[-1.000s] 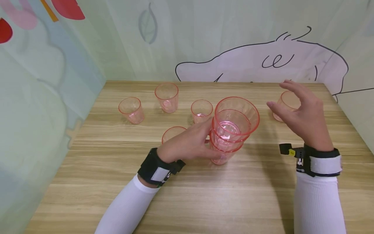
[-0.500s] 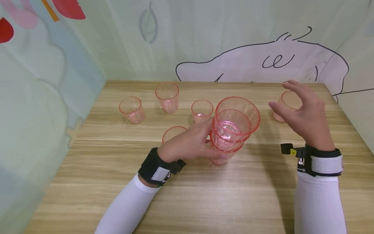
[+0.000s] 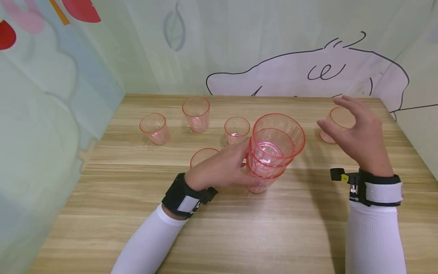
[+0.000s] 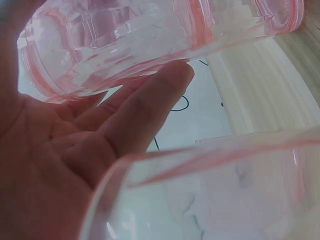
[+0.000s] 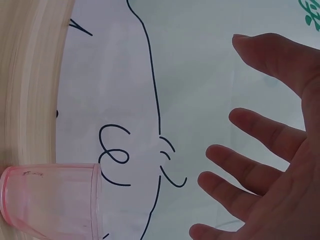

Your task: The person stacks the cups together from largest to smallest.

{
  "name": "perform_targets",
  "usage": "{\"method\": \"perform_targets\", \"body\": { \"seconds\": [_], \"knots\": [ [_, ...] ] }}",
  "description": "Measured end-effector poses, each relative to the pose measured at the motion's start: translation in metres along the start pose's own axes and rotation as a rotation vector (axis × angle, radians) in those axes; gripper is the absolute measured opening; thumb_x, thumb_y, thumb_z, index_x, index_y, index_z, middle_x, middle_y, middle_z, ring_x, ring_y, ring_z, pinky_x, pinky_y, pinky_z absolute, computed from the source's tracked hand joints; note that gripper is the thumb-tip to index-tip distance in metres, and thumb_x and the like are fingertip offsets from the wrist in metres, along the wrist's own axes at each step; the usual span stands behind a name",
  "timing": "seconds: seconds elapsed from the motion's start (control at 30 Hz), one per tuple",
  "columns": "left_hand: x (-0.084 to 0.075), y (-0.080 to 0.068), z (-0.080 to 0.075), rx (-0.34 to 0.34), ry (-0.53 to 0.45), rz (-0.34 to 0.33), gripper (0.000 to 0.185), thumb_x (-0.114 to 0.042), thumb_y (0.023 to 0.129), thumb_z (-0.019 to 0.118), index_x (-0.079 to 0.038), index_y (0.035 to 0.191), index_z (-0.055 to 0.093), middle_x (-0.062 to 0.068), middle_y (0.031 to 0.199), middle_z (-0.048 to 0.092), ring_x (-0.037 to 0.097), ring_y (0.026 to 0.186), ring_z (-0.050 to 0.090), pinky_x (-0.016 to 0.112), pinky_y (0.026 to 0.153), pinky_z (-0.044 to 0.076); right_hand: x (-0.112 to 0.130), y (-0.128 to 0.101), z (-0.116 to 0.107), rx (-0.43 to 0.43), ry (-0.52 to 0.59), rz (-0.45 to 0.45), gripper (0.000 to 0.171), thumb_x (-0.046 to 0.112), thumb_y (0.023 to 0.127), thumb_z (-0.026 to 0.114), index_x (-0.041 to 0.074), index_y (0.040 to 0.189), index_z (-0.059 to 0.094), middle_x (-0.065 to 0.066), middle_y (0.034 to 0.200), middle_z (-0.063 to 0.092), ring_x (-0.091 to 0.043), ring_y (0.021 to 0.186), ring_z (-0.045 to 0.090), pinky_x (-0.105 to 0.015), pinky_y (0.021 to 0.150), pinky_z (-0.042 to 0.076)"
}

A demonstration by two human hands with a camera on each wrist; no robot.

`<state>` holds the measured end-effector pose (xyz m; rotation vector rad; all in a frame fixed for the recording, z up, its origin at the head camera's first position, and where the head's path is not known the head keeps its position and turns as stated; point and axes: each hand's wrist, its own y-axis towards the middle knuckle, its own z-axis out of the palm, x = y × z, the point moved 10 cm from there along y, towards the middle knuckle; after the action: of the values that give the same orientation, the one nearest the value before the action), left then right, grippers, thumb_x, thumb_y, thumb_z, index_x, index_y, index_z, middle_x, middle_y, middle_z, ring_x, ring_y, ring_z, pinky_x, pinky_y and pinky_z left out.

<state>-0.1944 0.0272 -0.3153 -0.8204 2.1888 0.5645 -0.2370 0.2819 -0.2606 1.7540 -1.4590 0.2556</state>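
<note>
In the head view my left hand (image 3: 222, 165) grips a stack of clear pink cups (image 3: 273, 161) from its left side, thumb toward me. Several red rims show one above another, and the stack leans to the right. Seen from the left wrist, the fingers (image 4: 145, 112) lie along the wall of the stacked cups (image 4: 125, 40). My right hand (image 3: 364, 137) is raised with nothing in it, thumb and fingers spread wide apart. Beyond it a single pink cup (image 3: 337, 117) stands on the table, partly covered by the thumb; it also appears as a cup (image 5: 52, 200) in the right wrist view.
More pink cups stand upright on the wooden table (image 3: 239, 236): a left cup (image 3: 155, 131), a back cup (image 3: 195, 116), a small middle cup (image 3: 236, 129), and a cup (image 3: 202, 156) partly behind my left hand. A printed curtain (image 3: 232, 45) hangs behind the table.
My right hand has drifted slightly to the right, its fingers still spread. The left hand and the stack keep their place.
</note>
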Motion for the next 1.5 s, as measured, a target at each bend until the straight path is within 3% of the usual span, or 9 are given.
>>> {"method": "perform_targets", "body": {
  "seconds": [0.3, 0.73, 0.97, 1.5],
  "knots": [
    [0.001, 0.0, -0.001, -0.006, 0.018, -0.002, 0.082, -0.038, 0.077, 0.088, -0.02, 0.144, 0.044, -0.013, 0.131, 0.056, 0.003, 0.114, 0.052, 0.025, 0.098, 0.045, -0.012, 0.0, 0.004, 0.04, -0.028, 0.054, 0.06, 0.021, 0.086, 0.08, 0.007, 0.141, 0.059, -0.013, 0.149, 0.049, -0.029, 0.142, 0.039, -0.049, 0.115, 0.029],
    [-0.001, 0.0, 0.0, -0.001, 0.021, 0.001, 0.081, -0.04, 0.077, 0.087, -0.019, 0.143, 0.045, -0.012, 0.13, 0.057, 0.003, 0.113, 0.053, 0.024, 0.098, 0.045, -0.021, -0.001, 0.003, 0.063, -0.047, 0.096, 0.064, 0.024, 0.087, 0.079, 0.004, 0.144, 0.055, -0.017, 0.153, 0.044, -0.033, 0.144, 0.034, -0.056, 0.115, 0.026],
    [0.0, 0.0, 0.0, 0.0, 0.01, -0.006, 0.08, -0.04, 0.078, 0.087, -0.019, 0.143, 0.045, -0.012, 0.128, 0.057, 0.004, 0.109, 0.053, 0.025, 0.094, 0.047, -0.025, 0.0, 0.003, 0.07, -0.05, 0.105, 0.066, 0.024, 0.088, 0.078, 0.004, 0.145, 0.053, -0.018, 0.153, 0.043, -0.033, 0.144, 0.034, -0.056, 0.115, 0.026],
    [0.0, -0.001, 0.0, -0.005, 0.028, 0.004, 0.085, -0.041, 0.077, 0.088, -0.019, 0.145, 0.042, -0.011, 0.132, 0.055, 0.002, 0.117, 0.05, 0.024, 0.101, 0.043, -0.042, 0.0, 0.003, 0.076, -0.097, 0.169, 0.073, 0.031, 0.09, 0.075, 0.003, 0.15, 0.045, -0.017, 0.155, 0.041, -0.035, 0.146, 0.03, -0.058, 0.116, 0.023]
  ]
}}
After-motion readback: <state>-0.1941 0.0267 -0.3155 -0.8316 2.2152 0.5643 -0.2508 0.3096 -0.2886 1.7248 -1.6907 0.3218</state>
